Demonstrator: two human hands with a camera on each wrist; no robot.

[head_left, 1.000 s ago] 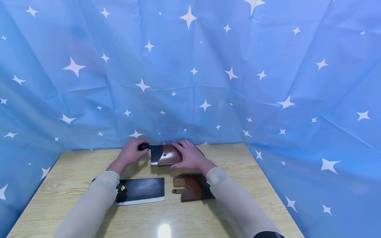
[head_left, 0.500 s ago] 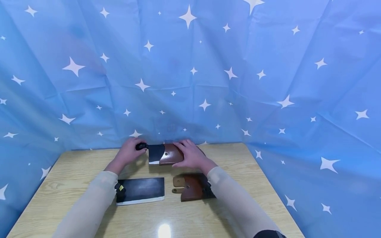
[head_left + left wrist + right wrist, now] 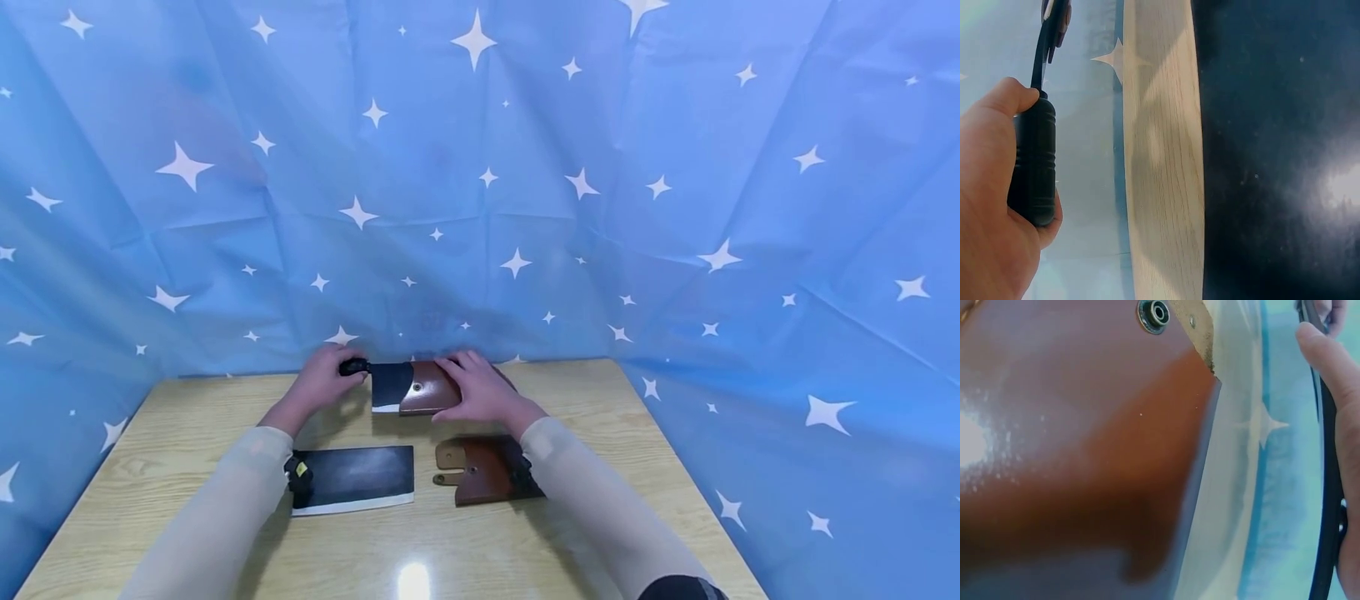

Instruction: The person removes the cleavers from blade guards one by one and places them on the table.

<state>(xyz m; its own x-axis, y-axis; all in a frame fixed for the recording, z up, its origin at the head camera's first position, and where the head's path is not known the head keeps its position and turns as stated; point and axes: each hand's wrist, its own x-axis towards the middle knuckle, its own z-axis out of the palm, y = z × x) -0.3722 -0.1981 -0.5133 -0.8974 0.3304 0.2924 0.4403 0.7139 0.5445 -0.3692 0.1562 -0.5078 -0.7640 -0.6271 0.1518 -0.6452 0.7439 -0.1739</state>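
Observation:
At the back of the table, my left hand grips the black handle of a cleaver, thumb near its blade end. Most of the cleaver's blade is inside a brown leather sheath; a dark strip with a pale cutting edge shows at the left. My right hand holds the sheath's right part, fingers over the top and thumb at the lower edge. Nearer me, a second dark cleaver lies unsheathed, its handle hidden by my left arm. Beside it lies a second brown sheath, partly covered by my right arm.
The wooden table carries all of these. A blue curtain with white stars rises right behind its back edge and along both sides. On the lying sheath, a strap and a tab stick out to the left.
My left hand and the held cleaver have shifted slightly left, and a little more blade shows out of the sheath. The right hand stays almost in place; the lying cleaver and sheath are unmoved.

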